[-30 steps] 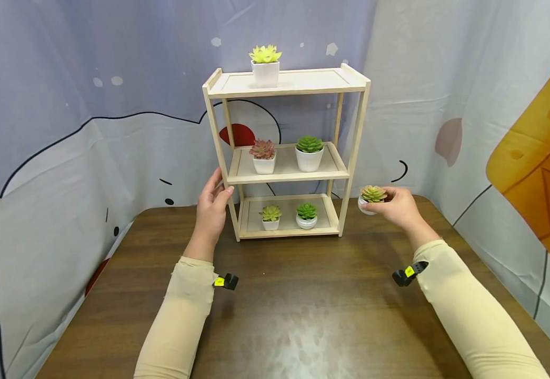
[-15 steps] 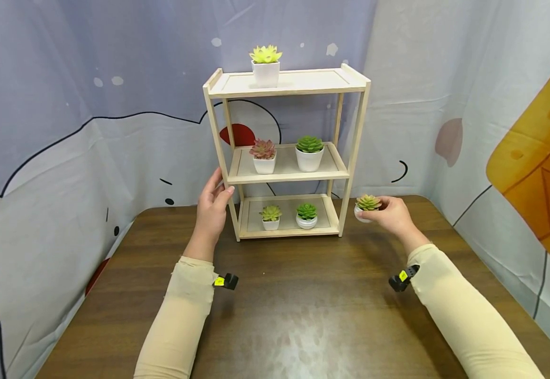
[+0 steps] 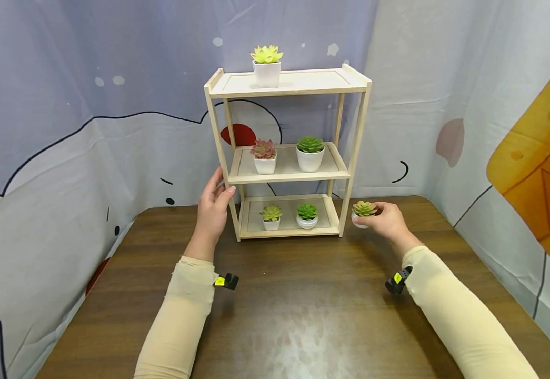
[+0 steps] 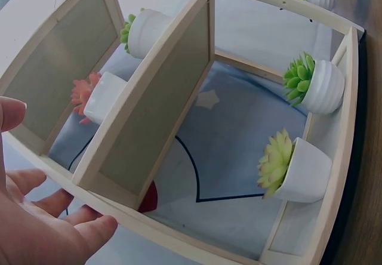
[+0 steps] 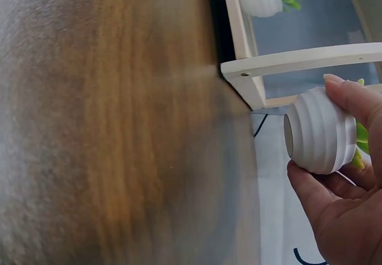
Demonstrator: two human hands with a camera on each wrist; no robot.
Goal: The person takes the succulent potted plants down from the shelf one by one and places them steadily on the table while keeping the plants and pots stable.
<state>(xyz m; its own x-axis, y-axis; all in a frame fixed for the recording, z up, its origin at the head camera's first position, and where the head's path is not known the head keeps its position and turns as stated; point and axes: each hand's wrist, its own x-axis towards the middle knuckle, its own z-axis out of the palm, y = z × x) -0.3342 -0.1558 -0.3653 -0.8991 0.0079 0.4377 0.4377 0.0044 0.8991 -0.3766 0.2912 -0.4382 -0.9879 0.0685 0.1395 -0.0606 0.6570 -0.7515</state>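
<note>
My right hand holds a small potted succulent, its round white ribbed pot pinched between thumb and fingers. It is just right of the lower part of a pale wooden three-tier shelf, with the pot's underside facing the right wrist camera. My left hand holds the shelf's left side, thumb across the front post and fingers farther back. On the bottom tier stand a light-green succulent in a square pot and a green succulent in a round pot.
The middle tier bears a reddish succulent and a dark-green succulent. A yellow-green succulent stands left of centre on the top tier. The shelf stands near the back of a brown wooden table, before a printed curtain.
My right hand has moved left and down with the succulent, bringing it closer to the shelf's right post. My left hand and the shelf have stayed in place.
</note>
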